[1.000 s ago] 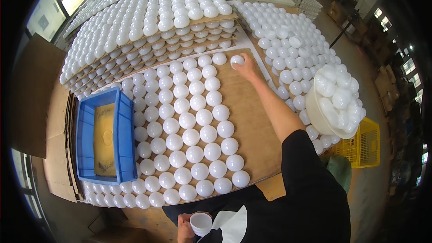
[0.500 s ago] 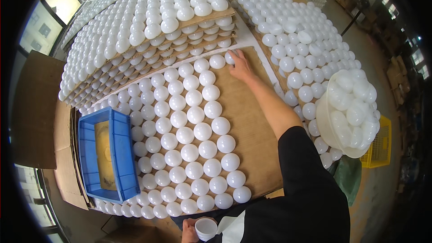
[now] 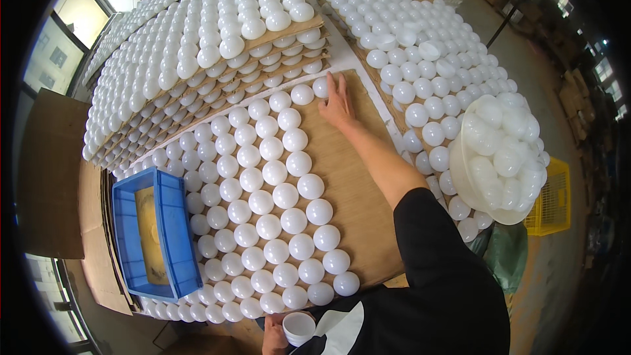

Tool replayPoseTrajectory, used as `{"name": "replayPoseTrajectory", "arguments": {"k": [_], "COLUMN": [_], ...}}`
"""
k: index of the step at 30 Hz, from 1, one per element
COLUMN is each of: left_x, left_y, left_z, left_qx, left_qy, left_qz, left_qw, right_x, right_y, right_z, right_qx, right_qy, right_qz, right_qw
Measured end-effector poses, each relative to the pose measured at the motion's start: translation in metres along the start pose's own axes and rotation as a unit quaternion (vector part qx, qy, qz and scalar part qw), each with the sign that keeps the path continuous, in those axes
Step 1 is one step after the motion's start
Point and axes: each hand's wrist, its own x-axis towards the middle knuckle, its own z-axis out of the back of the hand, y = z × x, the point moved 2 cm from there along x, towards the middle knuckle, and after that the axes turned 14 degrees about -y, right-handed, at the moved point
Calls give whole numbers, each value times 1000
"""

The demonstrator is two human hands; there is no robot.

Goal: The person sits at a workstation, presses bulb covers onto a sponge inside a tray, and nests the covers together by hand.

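Note:
My right hand (image 3: pixel 338 102) reaches to the far end of a brown board (image 3: pixel 365 223). Its thumb and fingers are closed about the right side of a glossy white plastic dome (image 3: pixel 319 88), which rests at the start of a row. Many similar white domes (image 3: pixel 310 186) stand in rows on the board to the left of my arm. Close to my body, my left hand (image 3: pixel 275 336) grips a white cup-shaped piece (image 3: pixel 299 327), its round opening facing up; ridges below the rim look like several nested pieces. My left fingers are partly hidden behind it.
A blue crate (image 3: pixel 158 236) sits on the left of the domes. Stacked boards of domes (image 3: pixel 217 56) rise behind. On the right are another dome-covered board (image 3: pixel 434 105), a heaped white tub (image 3: pixel 460 164), a yellow basket (image 3: pixel 555 197) and a green bag (image 3: pixel 506 260).
The whole view has shifted slightly, so most things sit a little further left. My right hand remains at the far dome, with its fingers a little straighter. My left hand still holds the white piece.

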Motion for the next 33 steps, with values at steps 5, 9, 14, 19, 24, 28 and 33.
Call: {"name": "replayPoseTrajectory", "arguments": {"k": [5, 9, 14, 19, 24, 28, 33], "left_x": [7, 21, 32, 20, -1, 0, -1], "left_y": [15, -45, -36, -13, -11, 21, 39], "left_z": [-19, -13, -17, -26, 6, 7, 25], "left_qx": [-151, 63, -238, -376, -359, -480, -520], "left_qy": [-151, -47, 76, 37, 33, 58, 30], "left_qz": [-80, -266, -120, -82, -79, -78, -114], "left_qw": [974, 961, 961, 922, 930, 872, 846], "right_x": [-75, -173, -247, -263, -281, -254, -185], "right_y": [55, 154, 219, 242, 259, 289, 382], "right_z": [68, 202, 273, 275, 258, 230, 158], "right_qx": [182, 385, 379, 325, 418, 403, 418], "right_qy": [-9, 422, 560, 632, 633, 655, 600], "right_qz": [-53, -115, 93, -41, -186, -170, -62], "right_qw": [982, 813, 731, 702, 625, 616, 679]}}
